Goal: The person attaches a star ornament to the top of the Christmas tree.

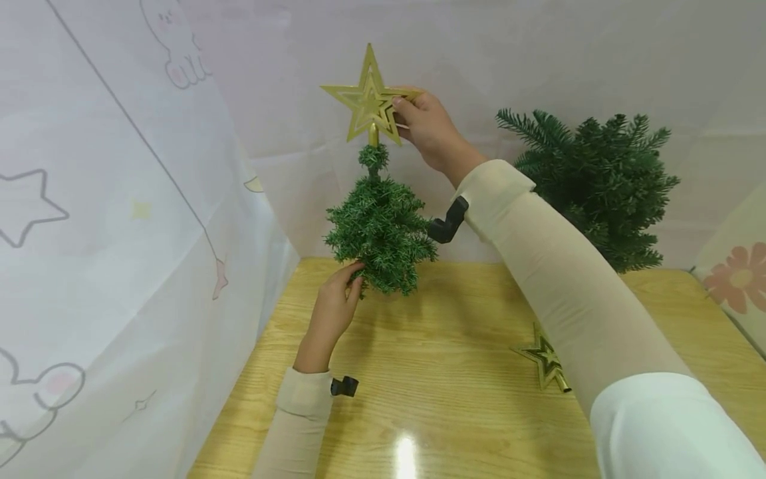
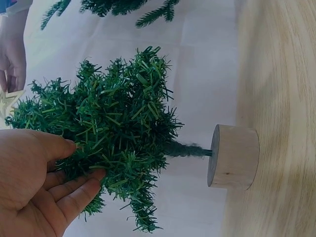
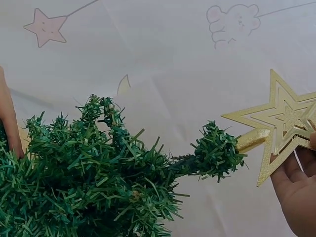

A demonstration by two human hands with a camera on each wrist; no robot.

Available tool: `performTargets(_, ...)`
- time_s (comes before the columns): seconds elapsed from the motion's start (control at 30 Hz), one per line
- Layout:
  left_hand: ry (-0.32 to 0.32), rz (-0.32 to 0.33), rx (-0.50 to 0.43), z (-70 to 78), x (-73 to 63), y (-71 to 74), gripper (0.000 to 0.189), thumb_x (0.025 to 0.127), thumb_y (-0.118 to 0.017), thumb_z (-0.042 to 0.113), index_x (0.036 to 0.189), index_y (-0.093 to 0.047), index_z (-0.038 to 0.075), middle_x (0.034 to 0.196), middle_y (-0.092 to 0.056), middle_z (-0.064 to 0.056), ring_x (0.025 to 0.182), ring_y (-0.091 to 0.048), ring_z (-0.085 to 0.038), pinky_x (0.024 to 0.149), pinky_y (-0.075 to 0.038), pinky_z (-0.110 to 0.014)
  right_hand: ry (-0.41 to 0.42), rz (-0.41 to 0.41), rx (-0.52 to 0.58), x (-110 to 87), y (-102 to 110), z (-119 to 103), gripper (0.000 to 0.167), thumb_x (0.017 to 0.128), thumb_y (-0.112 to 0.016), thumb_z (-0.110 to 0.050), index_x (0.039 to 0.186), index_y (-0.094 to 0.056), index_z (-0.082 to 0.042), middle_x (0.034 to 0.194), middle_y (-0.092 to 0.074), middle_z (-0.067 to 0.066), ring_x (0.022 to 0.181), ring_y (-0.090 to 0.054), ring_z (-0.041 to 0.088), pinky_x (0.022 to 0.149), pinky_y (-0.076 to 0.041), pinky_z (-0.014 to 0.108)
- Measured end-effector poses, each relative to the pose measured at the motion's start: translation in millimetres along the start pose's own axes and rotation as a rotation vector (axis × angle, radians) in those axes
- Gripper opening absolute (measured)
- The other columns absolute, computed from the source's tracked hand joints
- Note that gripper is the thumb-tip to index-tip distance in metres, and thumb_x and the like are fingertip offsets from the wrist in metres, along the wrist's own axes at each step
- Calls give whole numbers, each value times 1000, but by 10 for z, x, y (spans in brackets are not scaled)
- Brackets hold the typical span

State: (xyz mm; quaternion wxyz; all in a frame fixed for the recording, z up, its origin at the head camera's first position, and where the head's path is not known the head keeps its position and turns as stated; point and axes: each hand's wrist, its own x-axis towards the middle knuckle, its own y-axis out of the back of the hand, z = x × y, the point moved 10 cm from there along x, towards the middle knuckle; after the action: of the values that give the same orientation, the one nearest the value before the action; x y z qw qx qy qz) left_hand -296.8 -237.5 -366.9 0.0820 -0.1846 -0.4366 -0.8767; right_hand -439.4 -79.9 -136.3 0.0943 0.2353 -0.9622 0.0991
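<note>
A small green artificial Christmas tree (image 1: 380, 229) stands upright on a round wooden base (image 2: 234, 157). At its tip sits a gold star tree topper (image 1: 370, 103), its tube (image 3: 253, 140) reaching the topmost tuft of needles. My right hand (image 1: 433, 130) pinches the star's right arm between thumb and fingers. Lower down, my left hand (image 1: 336, 303) holds the tree's lower left branches, with the thumb (image 2: 61, 148) and fingertips on either side of the greenery. Some of the left fingers are hidden among the needles.
A second gold star topper (image 1: 547, 359) lies on the wooden table (image 1: 443, 399), partly covered by my right sleeve in the head view. At the back right is a larger bunch of green fir branches (image 1: 610, 179). A printed white cloth (image 1: 281, 80) hangs behind and to the left.
</note>
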Motion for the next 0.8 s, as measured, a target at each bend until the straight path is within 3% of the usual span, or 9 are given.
performTargets(0.8, 0, -12, -6, 1, 22, -22, 37, 103, -53, 20, 139, -54, 12, 141, -51, -13, 113, -60, -32, 87, -54, -46, -24, 12, -181, 61, 32, -8, 37, 105, -42, -23, 140, -52, -16, 131, -58, 4, 118, -56, 15, 99, -46, 28)
